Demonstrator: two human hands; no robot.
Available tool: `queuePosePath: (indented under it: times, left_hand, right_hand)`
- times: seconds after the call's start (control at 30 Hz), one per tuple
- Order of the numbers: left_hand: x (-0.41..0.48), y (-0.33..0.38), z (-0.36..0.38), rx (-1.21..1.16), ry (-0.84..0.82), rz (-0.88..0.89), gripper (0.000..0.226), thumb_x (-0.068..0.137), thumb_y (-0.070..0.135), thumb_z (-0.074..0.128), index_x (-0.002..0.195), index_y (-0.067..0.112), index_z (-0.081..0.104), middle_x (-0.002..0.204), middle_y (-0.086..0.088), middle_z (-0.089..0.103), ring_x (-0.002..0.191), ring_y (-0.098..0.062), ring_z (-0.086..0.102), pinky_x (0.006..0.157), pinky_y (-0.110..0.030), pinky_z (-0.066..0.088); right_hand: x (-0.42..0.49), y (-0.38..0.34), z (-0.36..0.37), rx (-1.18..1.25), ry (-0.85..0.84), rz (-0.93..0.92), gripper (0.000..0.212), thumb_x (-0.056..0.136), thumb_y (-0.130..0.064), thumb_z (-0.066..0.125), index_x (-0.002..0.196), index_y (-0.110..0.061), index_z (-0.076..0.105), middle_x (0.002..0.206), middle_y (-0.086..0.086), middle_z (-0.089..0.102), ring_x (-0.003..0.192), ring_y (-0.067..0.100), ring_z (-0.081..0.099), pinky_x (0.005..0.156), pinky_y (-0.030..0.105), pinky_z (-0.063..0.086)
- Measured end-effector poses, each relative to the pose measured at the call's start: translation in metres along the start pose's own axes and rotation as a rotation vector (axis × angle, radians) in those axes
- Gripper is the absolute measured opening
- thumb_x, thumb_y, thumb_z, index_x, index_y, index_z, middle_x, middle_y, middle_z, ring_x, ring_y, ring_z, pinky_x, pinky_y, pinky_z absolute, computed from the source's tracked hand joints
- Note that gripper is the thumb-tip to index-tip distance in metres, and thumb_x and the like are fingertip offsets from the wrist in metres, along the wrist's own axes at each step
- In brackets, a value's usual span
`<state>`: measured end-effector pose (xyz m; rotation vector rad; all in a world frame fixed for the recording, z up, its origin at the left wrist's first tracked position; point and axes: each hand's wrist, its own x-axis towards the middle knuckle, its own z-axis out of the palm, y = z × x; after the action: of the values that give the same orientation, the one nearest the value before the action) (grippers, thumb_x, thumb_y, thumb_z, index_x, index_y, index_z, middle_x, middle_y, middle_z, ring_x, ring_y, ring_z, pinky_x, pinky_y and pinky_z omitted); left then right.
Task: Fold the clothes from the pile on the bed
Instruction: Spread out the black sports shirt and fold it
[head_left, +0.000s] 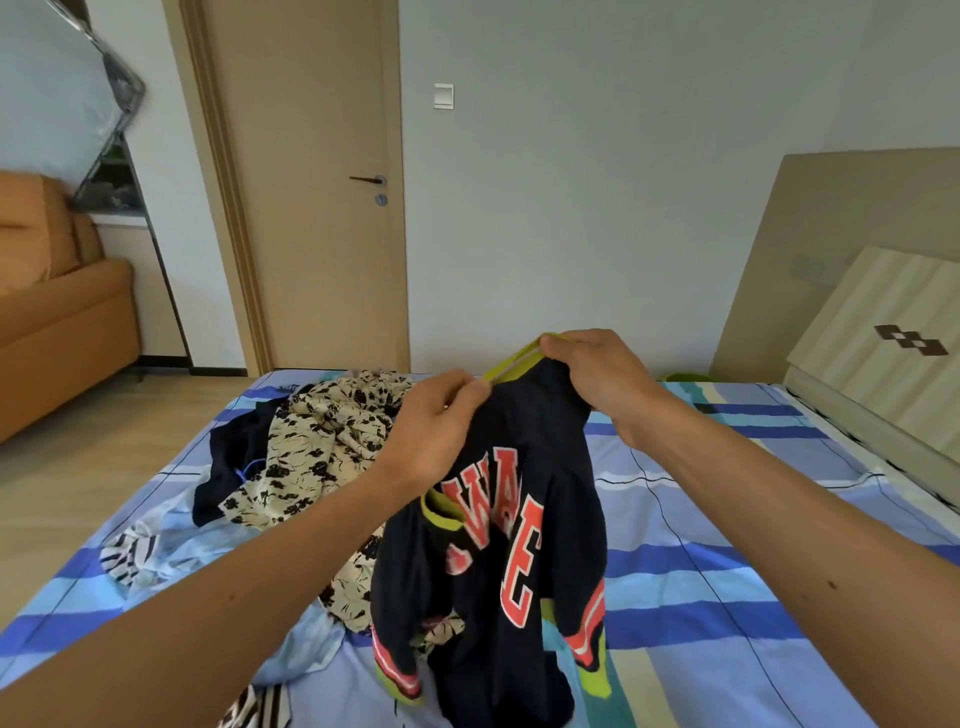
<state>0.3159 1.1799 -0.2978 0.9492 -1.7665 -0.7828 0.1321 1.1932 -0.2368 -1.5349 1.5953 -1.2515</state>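
A dark navy top (550, 525) with red letters and lime-green trim hangs in the air above the bed (727, 571). My left hand (436, 431) pinches its lime-green edge at the upper left. My right hand (602, 379) grips the same edge a little higher and to the right. The top's lower end droops onto the striped sheet. The pile of clothes (322, 447) lies left of it: a cream garment with black flowers, a dark piece, a pale blue one and a black-and-white striped one.
The striped blue sheet stretches to the right of the top. A beige headboard (841, 244) and a pillow (883, 343) stand at the right. A closed door (311, 182) faces me; an orange sofa (57, 322) sits at the far left on wooden floor.
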Motion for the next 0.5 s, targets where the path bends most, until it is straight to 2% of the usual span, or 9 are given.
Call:
queuePosePath:
  times: [0.07,0.1,0.13,0.23,0.3,0.37,0.4,0.43,0.5]
  left_hand:
    - [0.000,0.003,-0.004,0.183,-0.034,0.134,0.018,0.096,0.021,0.061,0.085,0.008,0.057,0.066,0.004,0.053,0.059,-0.007,0.048,0.058,-0.021,0.038]
    - [0.001,0.003,-0.007,0.273,-0.051,0.182,0.007,0.094,0.016,0.063,0.090,0.013,0.058,0.072,0.006,0.058,0.065,-0.006,0.053,0.061,-0.021,0.042]
    - [0.004,-0.001,-0.010,0.343,-0.057,0.198,0.008,0.092,0.010,0.063,0.095,0.015,0.058,0.079,0.004,0.061,0.072,-0.008,0.057,0.065,-0.025,0.046]
    - [0.009,-0.015,-0.022,0.454,-0.076,0.124,0.016,0.090,0.003,0.059,0.102,0.013,0.060,0.090,-0.001,0.064,0.083,-0.018,0.060,0.074,-0.035,0.051]
    - [0.008,-0.018,-0.031,0.449,-0.123,0.070,0.013,0.093,0.006,0.060,0.104,0.012,0.061,0.091,-0.001,0.066,0.084,-0.014,0.063,0.075,-0.033,0.051]
    - [0.010,-0.020,-0.040,0.428,-0.175,0.030,0.007,0.095,0.007,0.059,0.095,0.013,0.061,0.083,0.004,0.064,0.075,0.000,0.060,0.067,-0.020,0.044]
    - [0.011,-0.018,-0.044,0.436,-0.183,0.018,0.013,0.097,0.007,0.057,0.086,0.015,0.060,0.076,0.006,0.060,0.067,0.001,0.055,0.062,-0.016,0.039]
    - [0.012,-0.017,-0.048,0.439,-0.183,-0.001,0.022,0.099,0.008,0.054,0.078,0.015,0.055,0.069,0.004,0.055,0.058,-0.001,0.050,0.059,-0.018,0.036]
    - [0.015,-0.015,-0.056,0.415,-0.159,-0.050,0.032,0.102,0.011,0.048,0.071,0.012,0.048,0.064,-0.003,0.047,0.056,-0.011,0.043,0.057,-0.027,0.034]
  right_hand:
    - [0.000,-0.001,-0.002,0.000,0.029,-0.038,0.044,0.098,-0.036,0.053,0.088,0.007,0.058,0.078,0.009,0.053,0.074,0.020,0.051,0.071,0.033,0.037]
    - [-0.001,-0.003,-0.004,-0.005,0.040,-0.063,0.046,0.098,-0.036,0.052,0.088,0.008,0.056,0.077,0.009,0.050,0.072,0.019,0.048,0.070,0.033,0.035]
    - [-0.001,-0.005,-0.005,-0.013,0.049,-0.089,0.046,0.098,-0.036,0.052,0.087,0.008,0.053,0.076,0.008,0.047,0.070,0.019,0.046,0.069,0.033,0.033]
    - [0.001,-0.012,-0.017,-0.025,0.085,-0.147,0.041,0.098,-0.034,0.053,0.077,0.001,0.050,0.072,0.008,0.043,0.067,0.017,0.044,0.066,0.032,0.031]
    - [0.003,-0.015,-0.027,-0.044,0.106,-0.171,0.038,0.098,-0.033,0.055,0.073,-0.005,0.049,0.068,0.006,0.040,0.064,0.017,0.041,0.063,0.032,0.029]
    - [0.005,-0.016,-0.035,-0.087,0.125,-0.193,0.041,0.097,-0.032,0.056,0.073,0.000,0.048,0.068,0.007,0.037,0.064,0.017,0.038,0.062,0.032,0.027]
    - [0.006,-0.016,-0.038,-0.106,0.138,-0.200,0.042,0.097,-0.031,0.056,0.073,0.002,0.047,0.068,0.007,0.037,0.064,0.017,0.038,0.062,0.031,0.026]
    - [0.007,-0.015,-0.042,-0.120,0.152,-0.204,0.041,0.097,-0.030,0.056,0.073,0.003,0.047,0.068,0.007,0.037,0.063,0.017,0.037,0.061,0.031,0.026]
    - [0.009,-0.012,-0.049,-0.142,0.175,-0.200,0.038,0.097,-0.026,0.056,0.075,0.004,0.051,0.064,0.005,0.039,0.061,0.015,0.038,0.057,0.029,0.027]
